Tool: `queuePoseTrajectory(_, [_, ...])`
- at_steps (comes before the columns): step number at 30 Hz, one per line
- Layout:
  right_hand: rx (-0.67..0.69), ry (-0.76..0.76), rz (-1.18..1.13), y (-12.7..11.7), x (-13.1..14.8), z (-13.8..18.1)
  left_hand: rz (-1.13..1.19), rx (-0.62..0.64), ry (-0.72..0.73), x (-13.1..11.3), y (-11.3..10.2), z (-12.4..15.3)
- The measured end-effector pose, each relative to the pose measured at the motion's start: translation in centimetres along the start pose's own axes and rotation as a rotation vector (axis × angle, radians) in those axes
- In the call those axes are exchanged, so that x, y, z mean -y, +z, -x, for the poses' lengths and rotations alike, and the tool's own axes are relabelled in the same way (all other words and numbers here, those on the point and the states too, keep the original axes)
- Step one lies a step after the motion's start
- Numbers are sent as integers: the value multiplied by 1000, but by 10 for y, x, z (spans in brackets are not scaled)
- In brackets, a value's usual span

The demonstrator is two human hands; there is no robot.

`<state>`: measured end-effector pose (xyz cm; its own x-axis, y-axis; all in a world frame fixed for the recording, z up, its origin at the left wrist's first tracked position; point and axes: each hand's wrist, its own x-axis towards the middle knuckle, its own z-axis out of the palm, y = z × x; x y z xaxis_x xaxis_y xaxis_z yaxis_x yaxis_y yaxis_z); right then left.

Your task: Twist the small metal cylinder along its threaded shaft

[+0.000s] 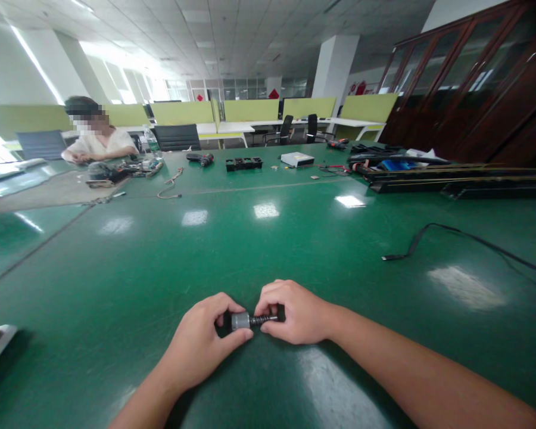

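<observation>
Just above the green table, or resting on it, lies a small part with a grey cylindrical body (240, 322) and a dark, ribbed shaft (258, 320) that looks like a spring or a thread. My left hand (205, 336) grips the grey body between thumb and fingers. Around the shaft's right end, the fingers and thumb of my right hand (292, 313) are closed. The shaft points right and its thin metal tip shows between those fingers. I cannot make out the part's exact kind.
A black cable (413, 245) lies on the green table (161, 256) at right. Farther back are a power drill (200, 159), a black bracket-like part (243, 164), a silver box (297, 159) and dark metal rails (406, 180). A person (99, 134) sits at far left.
</observation>
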<state>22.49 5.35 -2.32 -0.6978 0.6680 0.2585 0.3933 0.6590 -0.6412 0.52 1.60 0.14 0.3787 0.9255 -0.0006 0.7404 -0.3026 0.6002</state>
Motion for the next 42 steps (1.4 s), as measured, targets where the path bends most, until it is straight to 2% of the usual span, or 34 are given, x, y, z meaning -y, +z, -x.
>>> queuePoseTrajectory(20, [-21,2,37,0,-2,1,-9,-19,3,0,0,1])
queuePoseTrajectory(42, [9,6,34,-13,-7,3,-5,-14,-6,0,0,-1])
